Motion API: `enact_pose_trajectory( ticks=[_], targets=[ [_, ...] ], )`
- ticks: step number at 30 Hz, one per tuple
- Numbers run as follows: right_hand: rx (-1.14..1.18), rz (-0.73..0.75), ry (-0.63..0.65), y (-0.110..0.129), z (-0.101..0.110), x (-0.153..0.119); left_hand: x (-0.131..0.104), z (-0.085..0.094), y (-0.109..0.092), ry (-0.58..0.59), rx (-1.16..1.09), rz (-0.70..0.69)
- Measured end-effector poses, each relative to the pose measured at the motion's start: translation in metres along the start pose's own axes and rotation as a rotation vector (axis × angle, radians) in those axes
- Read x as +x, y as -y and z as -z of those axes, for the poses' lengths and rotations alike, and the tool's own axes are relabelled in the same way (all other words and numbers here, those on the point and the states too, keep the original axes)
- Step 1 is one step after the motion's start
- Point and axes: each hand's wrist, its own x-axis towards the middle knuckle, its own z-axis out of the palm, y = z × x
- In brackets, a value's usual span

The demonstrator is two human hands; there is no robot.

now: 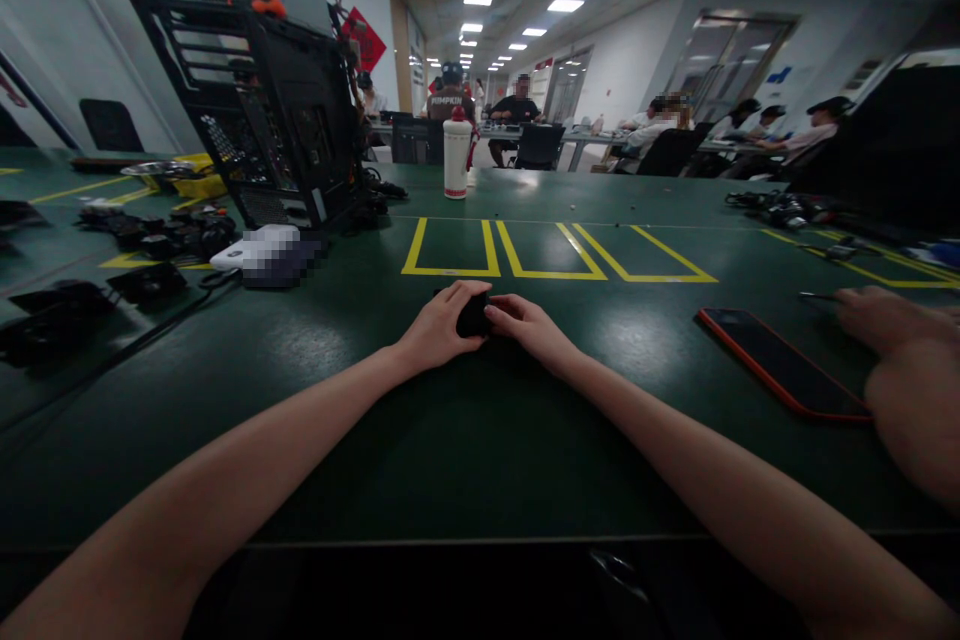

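A small black object [472,317] is held between my two hands, just in front of the yellow tape outlines on the green table [480,460]. My left hand [444,325] is wrapped round its left side, with the fingers over the top and the thumb at the lower edge. From the right, my right hand [523,322] pinches the object's right edge with thumb and fingertips. Much of the object is covered by the fingers, and its details are too dark to make out.
An open black computer case [277,120] stands at the left, near a white device [259,250] and dark parts. A white bottle [456,160] stands behind the tape. At right lie a red-edged phone [784,365] and another person's hand [885,320].
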Motion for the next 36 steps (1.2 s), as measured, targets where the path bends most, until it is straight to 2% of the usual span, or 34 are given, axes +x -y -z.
enact_pose_trajectory(
  ticks=[7,15,21,30,36],
  targets=[
    [-0.029,0.167,-0.039,-0.002,0.001,0.000,0.001,-0.001,0.001,0.001,-0.006,-0.006],
    [-0.042,0.103,0.115,-0.006,0.010,0.000,0.000,0.000,0.002,0.008,-0.009,0.010],
    [0.018,0.149,0.096,-0.002,0.009,-0.001,0.000,0.001,0.001,0.017,-0.010,0.010],
    [-0.073,0.227,0.053,0.007,0.008,-0.005,0.000,0.001,-0.001,0.014,-0.016,0.009],
    [-0.092,0.239,0.088,0.007,0.011,-0.003,0.000,0.000,0.001,0.008,-0.006,0.008]
  ],
)
